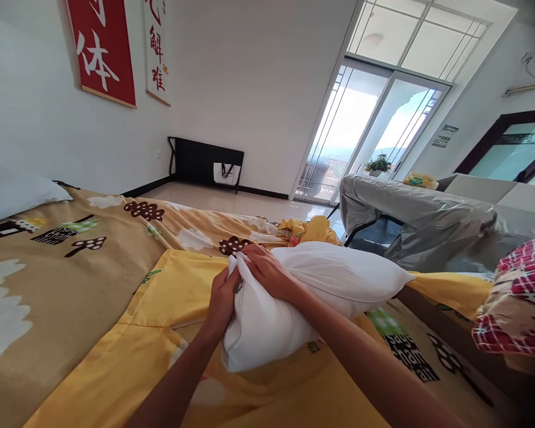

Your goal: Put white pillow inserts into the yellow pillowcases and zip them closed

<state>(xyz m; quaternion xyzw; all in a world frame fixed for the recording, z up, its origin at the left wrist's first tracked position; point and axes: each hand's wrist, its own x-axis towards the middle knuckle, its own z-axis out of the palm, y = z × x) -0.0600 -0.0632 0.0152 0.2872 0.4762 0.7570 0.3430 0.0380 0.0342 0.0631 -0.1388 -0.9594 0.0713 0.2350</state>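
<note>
A white pillow [339, 270] lies in front of me on a yellow cloth [196, 279], which looks like a duvet or pillow cover spread on the bed. My left hand [224, 297] grips the pillow's left end from the near side, with its fingers bunched into the fabric. Over the same end, my right hand [267, 270] is closed on the gathered edge, close to the left fingertips. The pillow's far right corner rests beyond my right forearm. My palms and some fingertips are hidden by the folds.
A patterned tan sheet [93, 279] covers the bed, with another white pillow [18, 196] at the far left. A crumpled yellow cloth [314, 230] sits at the far edge. Red checked fabric [521, 297] is at right. Behind stands a plastic-covered table [410, 202].
</note>
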